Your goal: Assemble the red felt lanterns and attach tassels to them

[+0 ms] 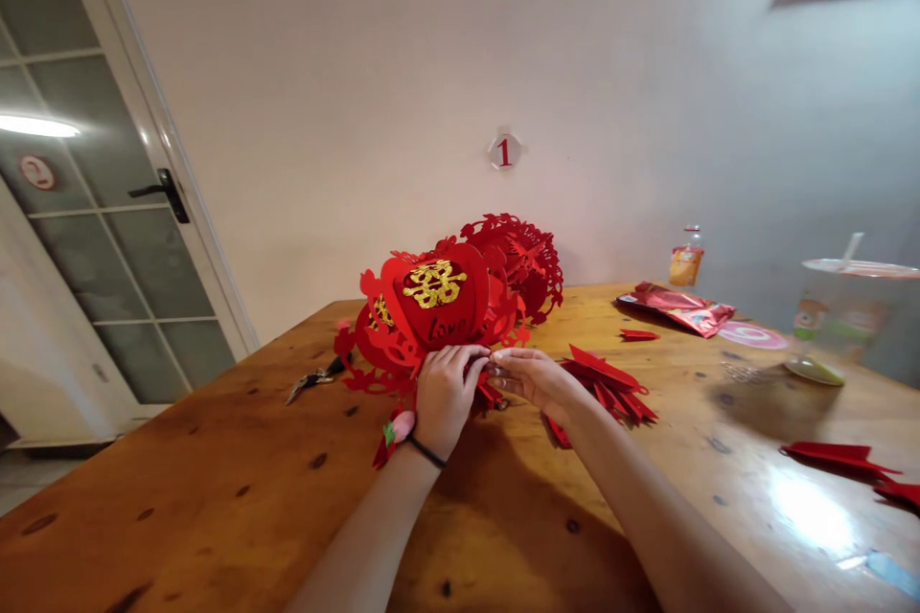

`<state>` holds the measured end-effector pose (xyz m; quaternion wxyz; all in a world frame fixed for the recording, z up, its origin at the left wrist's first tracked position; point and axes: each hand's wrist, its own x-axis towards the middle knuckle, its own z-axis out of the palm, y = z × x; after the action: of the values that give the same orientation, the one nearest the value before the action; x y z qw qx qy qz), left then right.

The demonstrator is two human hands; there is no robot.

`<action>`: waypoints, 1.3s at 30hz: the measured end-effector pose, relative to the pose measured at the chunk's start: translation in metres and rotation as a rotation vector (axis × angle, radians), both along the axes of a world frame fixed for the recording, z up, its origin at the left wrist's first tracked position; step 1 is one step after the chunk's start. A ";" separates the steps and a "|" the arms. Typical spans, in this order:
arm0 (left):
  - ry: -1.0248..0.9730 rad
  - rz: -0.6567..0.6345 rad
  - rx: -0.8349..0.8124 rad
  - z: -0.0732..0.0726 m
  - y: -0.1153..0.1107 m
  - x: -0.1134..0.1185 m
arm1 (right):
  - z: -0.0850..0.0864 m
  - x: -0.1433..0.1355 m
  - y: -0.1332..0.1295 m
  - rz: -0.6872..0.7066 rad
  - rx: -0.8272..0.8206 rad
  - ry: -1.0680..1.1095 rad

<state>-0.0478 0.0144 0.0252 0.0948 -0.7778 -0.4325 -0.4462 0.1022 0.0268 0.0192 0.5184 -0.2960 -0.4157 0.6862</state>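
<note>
A red felt lantern (431,306) with gold characters and the word "Love" lies on its side on the wooden table (287,479). My left hand (447,395) is closed on its lower edge, with the thumb and index finger pressed together. Beside it my right hand (532,375) pinches the same red edge, and the fingertips of both hands almost touch. What exactly sits between the fingertips is too small to tell. Behind is another round red lantern piece (528,259) with a cut-out border. To the right of my right hand lies a pile of red felt strips (610,388).
Keys (310,383) lie left of the lantern. Towards the right are a small orange-labelled bottle (686,257), a red foil packet (676,305), a pink round disc (752,335), a clear cup with a straw (840,316) and more red pieces (838,458).
</note>
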 end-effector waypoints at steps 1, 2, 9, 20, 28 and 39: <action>-0.003 -0.002 -0.003 0.000 0.000 0.000 | 0.000 0.000 0.000 -0.004 0.000 0.004; -0.004 -0.006 -0.005 0.000 0.000 0.000 | 0.000 0.000 0.000 -0.005 0.002 0.009; 0.010 0.001 0.018 0.001 -0.002 0.000 | 0.001 0.000 -0.002 -0.017 0.022 0.026; -0.009 -0.047 -0.007 -0.002 0.004 -0.002 | -0.008 -0.001 0.003 0.018 -0.065 0.109; -0.027 -0.042 -0.028 -0.005 0.004 0.000 | -0.008 -0.001 0.000 -0.006 -0.075 0.114; -0.064 -0.055 -0.041 -0.004 0.003 0.001 | -0.004 -0.002 0.000 -0.050 -0.041 0.049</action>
<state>-0.0469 0.0170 0.0211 0.0524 -0.7764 -0.4228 -0.4644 0.0998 0.0267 0.0150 0.5393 -0.3001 -0.3810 0.6885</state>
